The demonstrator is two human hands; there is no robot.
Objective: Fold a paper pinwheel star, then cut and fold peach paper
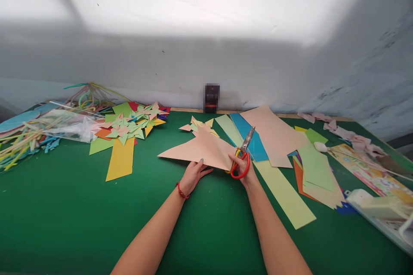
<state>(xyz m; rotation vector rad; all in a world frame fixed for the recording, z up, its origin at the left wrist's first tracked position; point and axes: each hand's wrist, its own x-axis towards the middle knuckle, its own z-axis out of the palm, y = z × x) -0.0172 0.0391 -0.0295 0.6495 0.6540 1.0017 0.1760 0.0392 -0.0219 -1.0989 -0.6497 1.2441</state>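
A peach paper sheet (193,148) with pointed corners and a raised crease is held up just over the green table. My left hand (192,176), with a red bead bracelet at the wrist, grips its near edge, thumb on top and fingers beneath. Scissors with red and yellow handles (240,169) are in my right hand (247,172), blades pointing up and away. The same hand also touches the sheet's right corner. Partly hidden behind the sheet lies a folded paper star shape (209,124).
Left of the sheet lie folded paper pieces (129,126), a yellow strip (120,159) and coloured pipe-like strands (26,142). Right are a large peach sheet (277,135), blue paper (254,146), a pale green strip (287,195) and a white tray (380,219). A wall stands behind.
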